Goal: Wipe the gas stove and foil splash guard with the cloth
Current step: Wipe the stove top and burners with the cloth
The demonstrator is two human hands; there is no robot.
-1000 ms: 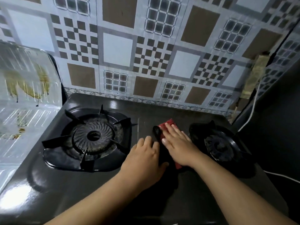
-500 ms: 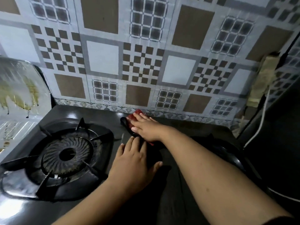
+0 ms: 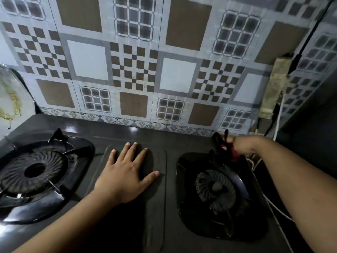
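The right hand has carried the cloth to the stove's rear right corner, bunched in its fingers; left hand rests flat, spread. Risk: the cloth may snag the right burner's support prong.

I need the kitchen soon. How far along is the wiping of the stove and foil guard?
Done: cannot tell; the stove top shows no obvious grime. In hand: the right hand presses the red cloth at the back right corner, while the left hand rests flat between the burners. Left: the foil splash guard still carries yellowish stains.
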